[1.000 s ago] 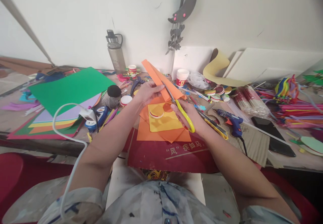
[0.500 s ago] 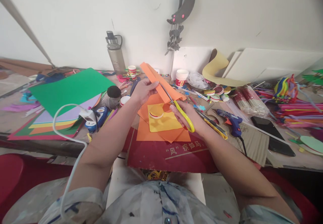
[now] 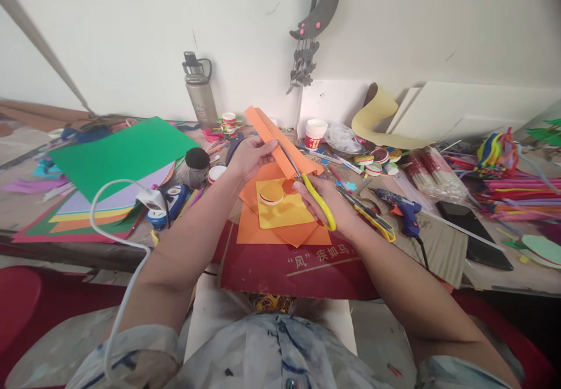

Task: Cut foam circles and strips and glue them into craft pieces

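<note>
My left hand [image 3: 250, 156] pinches a folded orange paper strip [image 3: 272, 139] and holds it tilted up above the table. Yellow-handled scissors [image 3: 314, 197] sit in my right hand [image 3: 329, 205], their blades running into the strip's lower end. Under both hands lies a yellow paper sheet [image 3: 284, 209] on orange sheets [image 3: 263, 232], with a small round lid [image 3: 271, 195] resting on the yellow one. All of this rests on a red board [image 3: 298, 269] at the table's front edge.
A green sheet [image 3: 118, 152] on stacked coloured papers lies at left, with a white cable [image 3: 109, 225] and tape dispenser [image 3: 169, 202]. A metal bottle [image 3: 199, 91] stands at the wall. Right of my hands are a blue glue gun [image 3: 401, 209], a phone [image 3: 475, 231], sticks and coloured strips.
The scissors have advanced slightly along the orange strip, and my left hand has shifted a little with it. Little else has moved.
</note>
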